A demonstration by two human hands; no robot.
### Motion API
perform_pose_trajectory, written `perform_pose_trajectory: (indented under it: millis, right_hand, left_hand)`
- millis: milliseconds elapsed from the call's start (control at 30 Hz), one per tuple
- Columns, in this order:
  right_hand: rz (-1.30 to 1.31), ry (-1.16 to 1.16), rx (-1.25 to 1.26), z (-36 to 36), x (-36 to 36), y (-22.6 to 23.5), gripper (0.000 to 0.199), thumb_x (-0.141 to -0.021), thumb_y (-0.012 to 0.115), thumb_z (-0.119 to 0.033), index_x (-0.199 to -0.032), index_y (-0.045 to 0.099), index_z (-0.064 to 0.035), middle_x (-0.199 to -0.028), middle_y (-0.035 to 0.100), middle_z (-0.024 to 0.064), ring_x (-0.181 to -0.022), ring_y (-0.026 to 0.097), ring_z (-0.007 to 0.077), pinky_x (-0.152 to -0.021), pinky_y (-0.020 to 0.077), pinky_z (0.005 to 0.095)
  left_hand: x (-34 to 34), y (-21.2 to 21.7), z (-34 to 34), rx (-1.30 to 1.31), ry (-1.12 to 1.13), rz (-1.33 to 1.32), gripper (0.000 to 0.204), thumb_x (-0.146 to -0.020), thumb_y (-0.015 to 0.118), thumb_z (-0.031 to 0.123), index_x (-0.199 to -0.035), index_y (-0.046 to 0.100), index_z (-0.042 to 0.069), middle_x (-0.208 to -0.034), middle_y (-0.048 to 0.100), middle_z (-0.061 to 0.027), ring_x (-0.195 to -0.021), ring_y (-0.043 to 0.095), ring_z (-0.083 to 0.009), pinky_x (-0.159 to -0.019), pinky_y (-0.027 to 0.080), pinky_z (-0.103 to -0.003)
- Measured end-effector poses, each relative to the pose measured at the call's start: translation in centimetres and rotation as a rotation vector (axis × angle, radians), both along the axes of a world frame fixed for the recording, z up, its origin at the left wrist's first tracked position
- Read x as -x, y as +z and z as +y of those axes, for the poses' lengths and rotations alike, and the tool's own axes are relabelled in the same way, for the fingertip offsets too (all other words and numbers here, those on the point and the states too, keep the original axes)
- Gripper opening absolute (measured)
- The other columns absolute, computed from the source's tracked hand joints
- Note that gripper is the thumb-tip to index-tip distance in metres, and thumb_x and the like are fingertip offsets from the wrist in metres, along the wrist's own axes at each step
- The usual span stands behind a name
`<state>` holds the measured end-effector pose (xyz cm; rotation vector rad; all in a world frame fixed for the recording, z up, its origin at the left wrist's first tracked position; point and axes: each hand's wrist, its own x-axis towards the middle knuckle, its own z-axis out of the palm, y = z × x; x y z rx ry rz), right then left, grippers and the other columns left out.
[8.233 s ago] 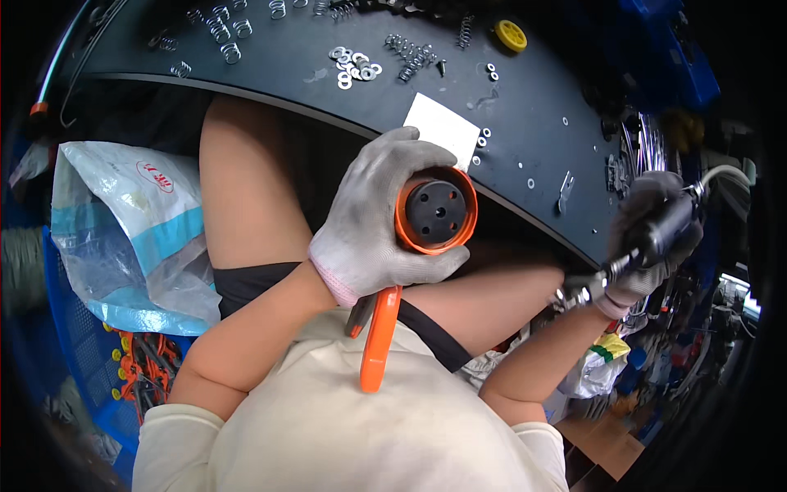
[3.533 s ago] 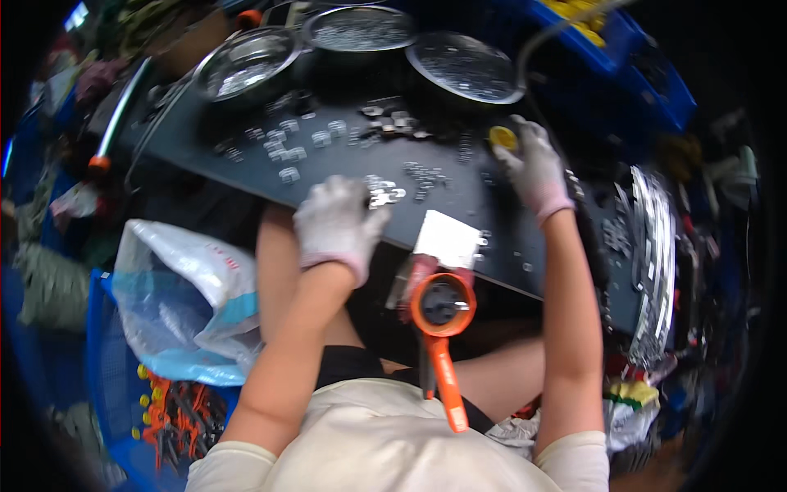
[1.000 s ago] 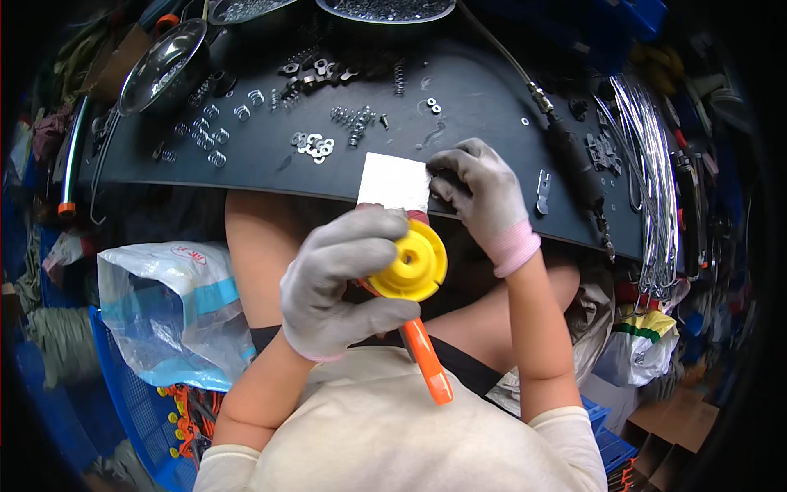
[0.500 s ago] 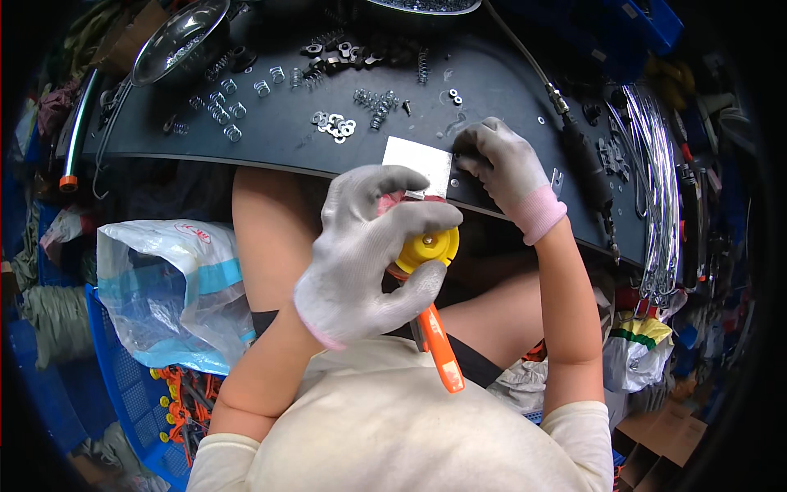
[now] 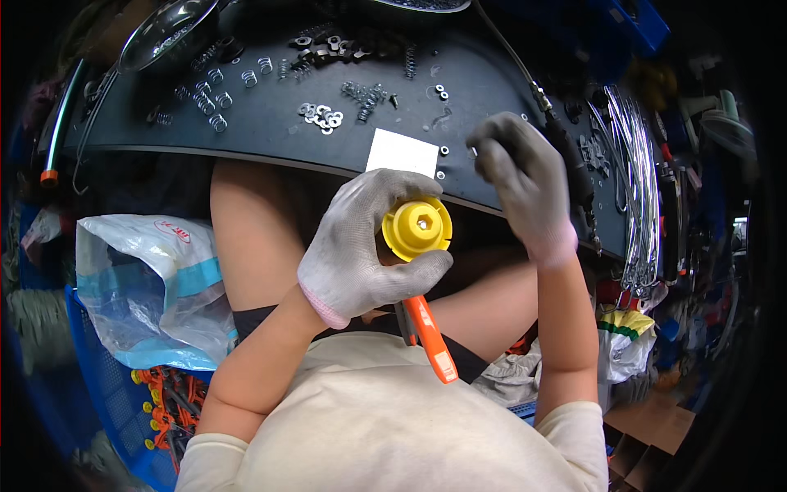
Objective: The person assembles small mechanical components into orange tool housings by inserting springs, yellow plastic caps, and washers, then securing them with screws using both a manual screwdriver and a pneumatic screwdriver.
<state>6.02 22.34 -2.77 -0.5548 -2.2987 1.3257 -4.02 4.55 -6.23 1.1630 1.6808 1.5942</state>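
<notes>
My left hand (image 5: 352, 258), in a grey-white glove, grips an orange-handled hand tool (image 5: 431, 336) by its round yellow knob (image 5: 418, 230). The knob faces up, with a hexagonal recess and a bit of metal in its middle; the handle hangs down toward my lap. My right hand (image 5: 525, 176), gloved too, hovers over the table's front edge, its thumb and fingertips pinched on a small shiny metal piece (image 5: 473, 152), whose kind is too small to tell. Just left of it lie small nuts (image 5: 443, 151) beside a white card (image 5: 402, 153).
On the dark table (image 5: 270, 123) lie springs (image 5: 205, 98), flat washers (image 5: 321, 118) and black metal parts (image 5: 328, 51). A metal bowl (image 5: 164, 37) stands far left. Right are a power driver (image 5: 574, 156) and long wire rods (image 5: 635, 180). A blue basket (image 5: 102, 361) with similar tools sits lower left.
My right hand has lifted off the table and shifted right, pinching a small piece. My left hand has tilted the tool so that the yellow knob faces up.
</notes>
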Motion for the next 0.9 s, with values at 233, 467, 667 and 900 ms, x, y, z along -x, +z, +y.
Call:
perform_pose_trajectory:
  millis: [233, 467, 667, 900]
  right_hand:
    - [0.296, 0.301, -0.728, -4.0, -0.7, 2.2, 0.018, -0.065, 0.075, -0.008, -0.080, 0.066, -0.0070, -0.098, 0.066, 0.0106, -0.080, 0.067, 0.0262, -0.066, 0.0534, 0.0331]
    - [0.202, 0.321, -0.811, -4.7, -2.0, 2.5, 0.025, -0.066, 0.072, -0.005, -0.091, 0.067, -0.0024, -0.101, 0.066, 0.0118, -0.087, 0.067, 0.0294, -0.070, 0.0544, 0.0361]
    - [-0.146, 0.128, -0.727, -8.4, -3.6, 3.5, 0.031, -0.070, 0.066, 0.000, -0.102, 0.066, -0.0010, -0.114, 0.061, 0.0148, -0.097, 0.062, 0.0300, -0.080, 0.0514, 0.0385]
    - [-0.119, 0.285, -0.796, -4.9, -2.0, 4.2, 0.055, -0.089, 0.058, -0.047, -0.127, 0.056, -0.0076, -0.134, 0.047, 0.0229, -0.118, 0.049, 0.0456, -0.099, 0.0392, 0.0511]
  left_hand:
    - [-0.5, -0.3, 0.5, -0.091, 0.035, -0.110, 0.047, -0.063, 0.079, 0.020, -0.102, 0.058, 0.005, -0.093, 0.063, -0.0111, -0.085, 0.062, -0.0291, -0.082, 0.047, -0.038]
    - [0.0, -0.3, -0.3, -0.054, -0.024, -0.005, 0.060, -0.062, 0.083, 0.009, -0.114, 0.053, 0.005, -0.105, 0.059, -0.0071, -0.097, 0.058, -0.0146, -0.087, 0.049, -0.029]
    - [0.5, -0.4, -0.2, -0.052, -0.052, 0.045, 0.064, -0.062, 0.083, 0.012, -0.117, 0.051, 0.005, -0.108, 0.059, -0.0083, -0.099, 0.058, -0.0162, -0.090, 0.048, -0.030]
    - [-0.3, -1.2, -0.1, -0.126, 0.167, 0.207, 0.074, -0.062, 0.083, 0.027, -0.124, 0.047, 0.010, -0.115, 0.057, -0.0114, -0.106, 0.056, -0.0308, -0.094, 0.042, -0.042]
